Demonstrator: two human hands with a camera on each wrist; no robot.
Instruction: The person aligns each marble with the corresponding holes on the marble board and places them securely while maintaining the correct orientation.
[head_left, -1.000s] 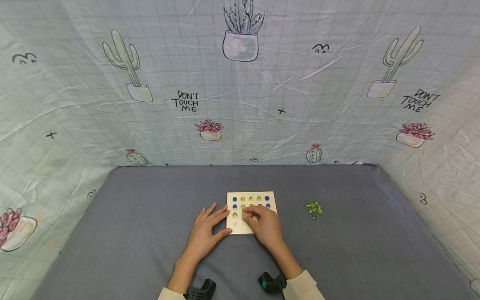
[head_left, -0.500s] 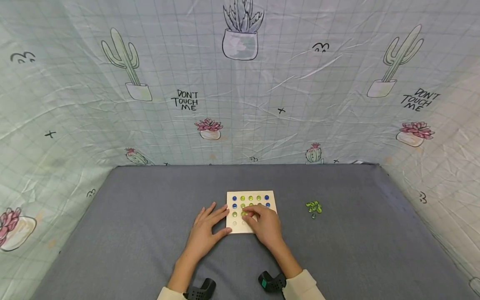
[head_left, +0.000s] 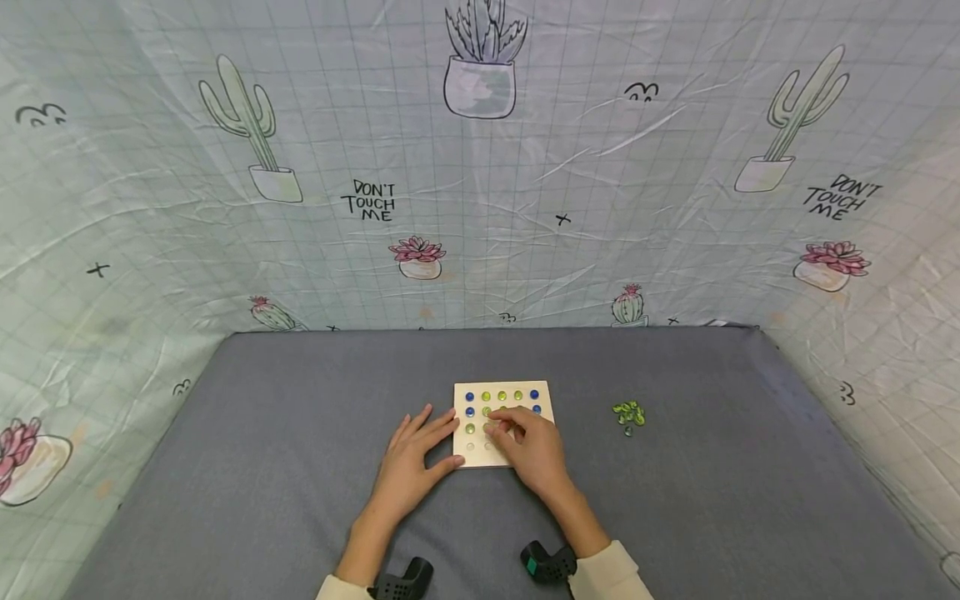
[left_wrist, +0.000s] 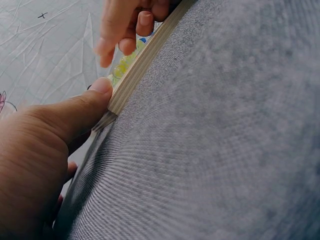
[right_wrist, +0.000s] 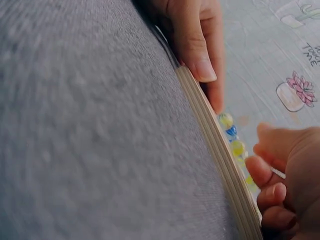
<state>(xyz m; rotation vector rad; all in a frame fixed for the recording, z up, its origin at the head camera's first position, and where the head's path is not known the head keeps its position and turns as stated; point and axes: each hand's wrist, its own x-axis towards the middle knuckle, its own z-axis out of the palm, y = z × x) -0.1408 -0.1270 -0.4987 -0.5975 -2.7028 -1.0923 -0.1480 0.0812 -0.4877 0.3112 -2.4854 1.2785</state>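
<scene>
Wooden marble board [head_left: 478, 437] sits flat on the grey cloth [head_left: 300, 433] in front of us, looking a bit wider side to side than front to back. Our left hand [head_left: 408, 462] is at its left edge, fingers spread and fairly straight, thumb on the near corner. Our right hand [head_left: 536, 450] is over the board, fingers bent beside a green marble [head_left: 485, 428]; honestly can't tell if we're pinching it. Loose marbles [head_left: 628, 413] lie off to the right, nearer that hand.
</scene>
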